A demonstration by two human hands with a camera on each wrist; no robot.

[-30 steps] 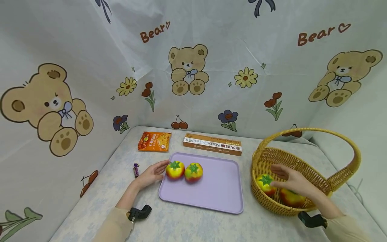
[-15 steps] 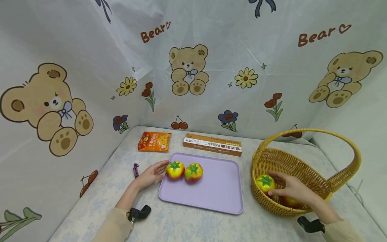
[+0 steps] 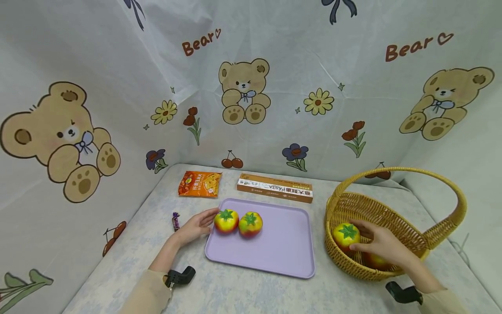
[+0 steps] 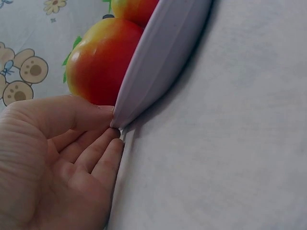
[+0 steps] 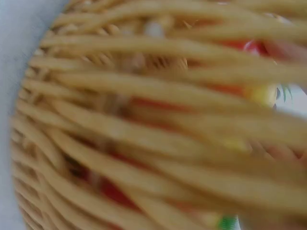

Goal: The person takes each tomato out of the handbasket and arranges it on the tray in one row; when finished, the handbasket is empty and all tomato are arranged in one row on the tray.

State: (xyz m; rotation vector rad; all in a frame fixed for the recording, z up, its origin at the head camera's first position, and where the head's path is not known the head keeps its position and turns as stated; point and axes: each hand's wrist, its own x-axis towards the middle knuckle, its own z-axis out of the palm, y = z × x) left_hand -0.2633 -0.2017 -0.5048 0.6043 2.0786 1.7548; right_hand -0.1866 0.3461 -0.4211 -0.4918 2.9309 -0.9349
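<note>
My right hand [image 3: 378, 242] reaches into the wicker basket [image 3: 333, 261] and grips a red-and-yellow tomato [image 3: 346, 235] with a green leafy top, thumb on the near side and fingers behind. Partly hidden under that hand, another tomato [image 3: 375, 261] lies in the basket. Basket weave hides most of the grip in the right wrist view. At the left edge of the lilac tray [image 3: 282, 244], my left hand [image 3: 196, 227] rests with relaxed fingers, thumb tip touching the rim [image 4: 125, 98]. Two tomatoes sit side by side on the tray, the left tomato [image 3: 226, 221] nearest that hand.
Behind the tray lie an orange snack bag [image 3: 200, 183] and a long pasta box [image 3: 275, 188]. A small purple wrapped candy [image 3: 175, 221] is left of my left hand. The basket's tall handle [image 3: 408, 169] arches above its rim. A bear-print cloth hangs behind.
My right hand has closed its fingers around the tomato in the basket, and that tomato has shifted slightly. The left hand, tray and its tomatoes have stayed put.
</note>
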